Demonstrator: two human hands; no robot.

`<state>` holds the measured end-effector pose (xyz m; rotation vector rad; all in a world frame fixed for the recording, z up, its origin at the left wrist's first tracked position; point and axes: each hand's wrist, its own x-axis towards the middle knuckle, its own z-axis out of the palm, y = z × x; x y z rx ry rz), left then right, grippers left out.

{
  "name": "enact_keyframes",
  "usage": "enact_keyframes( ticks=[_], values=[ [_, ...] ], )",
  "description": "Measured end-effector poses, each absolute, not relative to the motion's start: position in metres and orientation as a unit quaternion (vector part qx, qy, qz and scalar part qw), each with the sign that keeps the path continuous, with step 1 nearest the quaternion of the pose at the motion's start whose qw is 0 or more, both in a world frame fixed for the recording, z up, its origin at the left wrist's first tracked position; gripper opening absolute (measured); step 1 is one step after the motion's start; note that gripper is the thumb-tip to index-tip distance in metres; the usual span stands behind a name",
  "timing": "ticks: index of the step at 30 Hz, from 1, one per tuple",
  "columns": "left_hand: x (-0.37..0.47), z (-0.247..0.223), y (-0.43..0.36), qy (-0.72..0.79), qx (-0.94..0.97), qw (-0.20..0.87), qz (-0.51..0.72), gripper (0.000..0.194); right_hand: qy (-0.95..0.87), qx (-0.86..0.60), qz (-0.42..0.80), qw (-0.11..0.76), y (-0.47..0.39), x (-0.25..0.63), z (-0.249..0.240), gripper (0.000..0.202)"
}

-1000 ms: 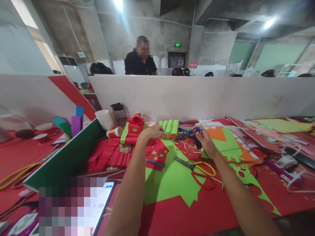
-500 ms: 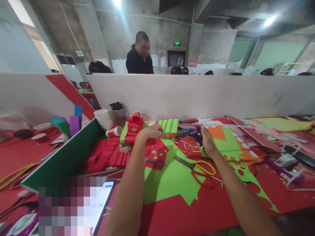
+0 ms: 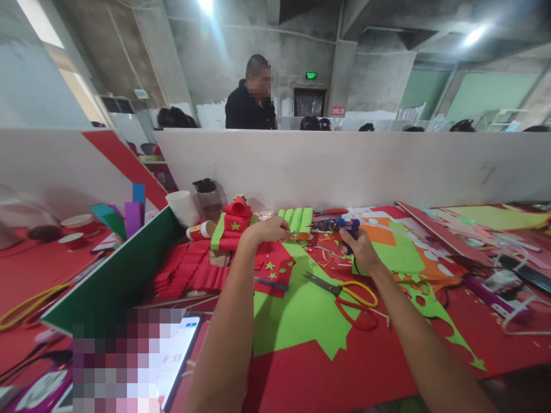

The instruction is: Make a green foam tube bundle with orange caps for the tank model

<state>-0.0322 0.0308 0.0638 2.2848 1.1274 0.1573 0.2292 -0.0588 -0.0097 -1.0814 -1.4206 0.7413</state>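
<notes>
My left hand (image 3: 272, 228) is closed, its fingertips pinched together on something small that I cannot make out, in front of the rolled green pieces (image 3: 297, 219). My right hand (image 3: 358, 245) grips a dark blue glue gun (image 3: 338, 224), whose nozzle points left toward the green rolls. Left of my left hand stands a stack of red rolls with a green star (image 3: 235, 225). Below it, small green stars (image 3: 270, 266) lie on a red sheet. Scissors with yellow and red handles (image 3: 344, 292) rest on a large green sheet (image 3: 297, 321).
Folded red pieces (image 3: 189, 267) lie beside a dark green board (image 3: 112, 269). A lit phone (image 3: 176, 355) is at the lower left. A white cup (image 3: 182, 207) and a lidded jar (image 3: 208, 198) stand by the white partition (image 3: 344, 166). A person (image 3: 252, 103) stands behind it.
The glue gun in my right hand has turned more level, and its nozzle is farther from my left hand. My left hand has shifted slightly right. The person behind the partition has moved slightly right.
</notes>
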Motion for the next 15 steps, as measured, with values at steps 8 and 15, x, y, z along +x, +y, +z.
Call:
enact_keyframes(
  ticks=[8, 15],
  values=[
    [-0.0271, 0.0693, 0.0246, 0.4, 0.867, 0.29, 0.061, 0.015, -0.655, -0.521, 0.2, 0.509, -0.0651, 0.2225, -0.0068, 0.046],
    [-0.0246, 0.0713, 0.0221, 0.411, 0.87, 0.267, 0.047, 0.012, -0.686, -0.561, 0.046, 0.461, -0.0621, 0.2202, -0.0096, 0.038]
  ],
)
